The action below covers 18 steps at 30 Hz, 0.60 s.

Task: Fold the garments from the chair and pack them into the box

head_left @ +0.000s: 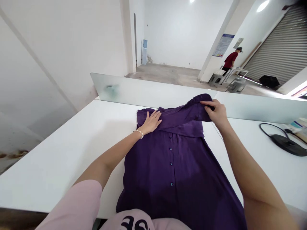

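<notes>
Purple garment (153, 159), creased, 4 square buttons (171, 164) visible, lies on a white table (59, 159) beneath the spread fingers of the left hand (151, 123), its sleeve (182, 116) pinched by the right hand (218, 113), a frosted partition (129, 91) standing just beyond the fingertips, a black flat-based object (287, 145) to their right.

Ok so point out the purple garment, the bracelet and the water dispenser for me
Purple garment (180, 159): head view, on the front cloth beside the button row.
Bracelet (141, 133): head view, on its pale band.
Water dispenser (144, 53): head view, on its body below the blue bottle.
</notes>
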Tool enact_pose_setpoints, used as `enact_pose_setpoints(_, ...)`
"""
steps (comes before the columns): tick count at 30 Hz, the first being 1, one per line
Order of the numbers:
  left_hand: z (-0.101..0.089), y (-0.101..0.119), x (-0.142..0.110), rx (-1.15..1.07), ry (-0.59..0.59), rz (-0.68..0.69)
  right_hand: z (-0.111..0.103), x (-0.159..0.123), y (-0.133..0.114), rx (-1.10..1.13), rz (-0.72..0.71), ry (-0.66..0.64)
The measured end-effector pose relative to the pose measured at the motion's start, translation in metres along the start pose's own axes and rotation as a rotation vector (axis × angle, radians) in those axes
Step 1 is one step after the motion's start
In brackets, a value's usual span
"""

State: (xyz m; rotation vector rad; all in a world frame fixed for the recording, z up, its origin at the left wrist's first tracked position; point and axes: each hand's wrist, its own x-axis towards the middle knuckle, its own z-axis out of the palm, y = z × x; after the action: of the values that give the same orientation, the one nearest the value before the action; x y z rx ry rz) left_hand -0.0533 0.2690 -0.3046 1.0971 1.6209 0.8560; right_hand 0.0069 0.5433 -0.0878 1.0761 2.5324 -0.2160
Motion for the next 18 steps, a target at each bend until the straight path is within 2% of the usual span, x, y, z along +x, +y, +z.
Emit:
enact_pose_setpoints(2, 0.018, -0.009, 0.000, 0.028, -0.131, -0.061, 0.017, -0.005, 0.026, -0.131, 0.117, -0.080)
enact_pose_setpoints(4, 0.032, -0.022, 0.000, 0.049, -0.209, -0.141, 0.035, -0.018, 0.049, -0.247, 0.209, -0.185)
enact_pose_setpoints(6, 0.041, -0.033, -0.001, 0.059, -0.236, -0.190, 0.054, -0.037, 0.066, -0.308, 0.251, -0.266)
enact_pose_setpoints(9, 0.050, -0.038, -0.003, 0.061, -0.214, -0.212, 0.083, -0.068, 0.079, -0.345, 0.295, -0.332)
enact_pose_setpoints(12, 0.054, -0.038, -0.005, 0.044, -0.178, -0.212, 0.108, -0.091, 0.081, -0.407, 0.347, -0.386)
enact_pose_setpoints(14, 0.053, -0.043, -0.003, -0.003, -0.199, -0.204, 0.116, -0.095, 0.082, -0.446, 0.365, -0.410)
enact_pose_setpoints(16, 0.047, -0.055, 0.003, -0.077, -0.215, -0.169, 0.117, -0.088, 0.086, -0.469, 0.371, -0.433)
enact_pose_setpoints(18, 0.037, -0.072, 0.010, -0.126, -0.127, -0.135, 0.114, -0.073, 0.093, -0.473, 0.376, -0.453)
